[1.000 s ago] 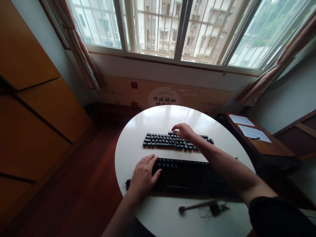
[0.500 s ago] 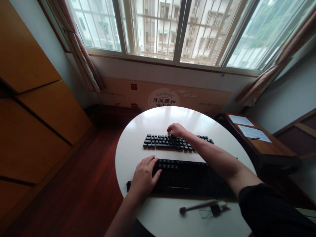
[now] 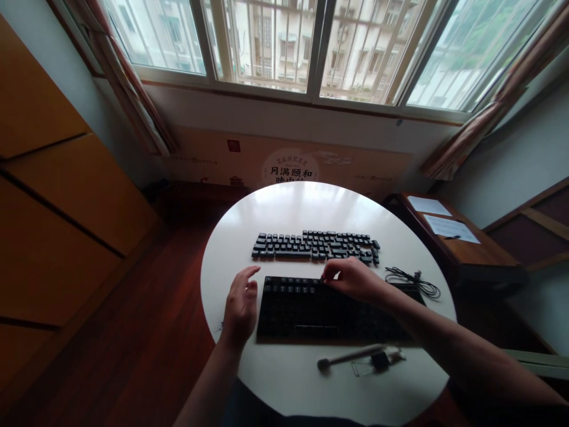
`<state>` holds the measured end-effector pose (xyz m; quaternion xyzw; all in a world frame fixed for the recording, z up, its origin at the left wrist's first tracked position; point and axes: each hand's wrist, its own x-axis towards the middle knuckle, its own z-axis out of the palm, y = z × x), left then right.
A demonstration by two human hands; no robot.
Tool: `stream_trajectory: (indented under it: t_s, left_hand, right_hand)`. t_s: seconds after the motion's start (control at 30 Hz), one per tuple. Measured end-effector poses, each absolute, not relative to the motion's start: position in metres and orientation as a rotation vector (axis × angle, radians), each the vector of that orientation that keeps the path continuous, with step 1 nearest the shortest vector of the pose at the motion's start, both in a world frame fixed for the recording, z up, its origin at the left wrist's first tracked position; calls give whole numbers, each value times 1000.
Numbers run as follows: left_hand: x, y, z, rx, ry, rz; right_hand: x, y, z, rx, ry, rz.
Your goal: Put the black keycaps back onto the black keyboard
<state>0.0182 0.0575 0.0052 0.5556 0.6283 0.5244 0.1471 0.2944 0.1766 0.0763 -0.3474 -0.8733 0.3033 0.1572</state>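
Observation:
A black keyboard [image 3: 320, 311] lies on the round white table [image 3: 311, 207] in front of me. Behind it, loose black keycaps [image 3: 313, 245] are laid out in rows like a second keyboard. My right hand [image 3: 351, 280] is over the keyboard's top row, fingers pinched together on something small, probably a keycap. My left hand [image 3: 240, 305] rests at the keyboard's left edge, fingers loosely apart, holding nothing.
A small brush [image 3: 349, 357] and a wire keycap puller [image 3: 376, 362] lie near the table's front edge. A coiled black cable [image 3: 413, 279] sits right of the keyboard. A wooden side table with papers [image 3: 448, 228] stands right, wooden cabinets [image 3: 57, 201] left, windows ahead.
My right hand came back from the rows of loose keycaps to the keyboard's top row. My left hand slid off the keyboard to its left edge. The cable came into view.

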Motion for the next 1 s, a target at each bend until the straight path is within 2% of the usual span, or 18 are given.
stream_trajectory:
  t_s: [0.27, 0.43, 0.77, 1.0]
  left_hand:
    - [13, 55, -1, 1242, 1799, 1615]
    - [14, 56, 0, 1291, 1804, 1633]
    - [16, 56, 3, 1389, 1826, 1599]
    - [19, 56, 7, 1431, 1822, 1577]
  right_hand:
    - [293, 159, 41, -1029, -2537, 714]
    - [289, 156, 42, -990, -2689, 447]
    - [290, 160, 43, -1007, -2738, 465]
    - [278, 154, 48, -1139, -2866, 261]
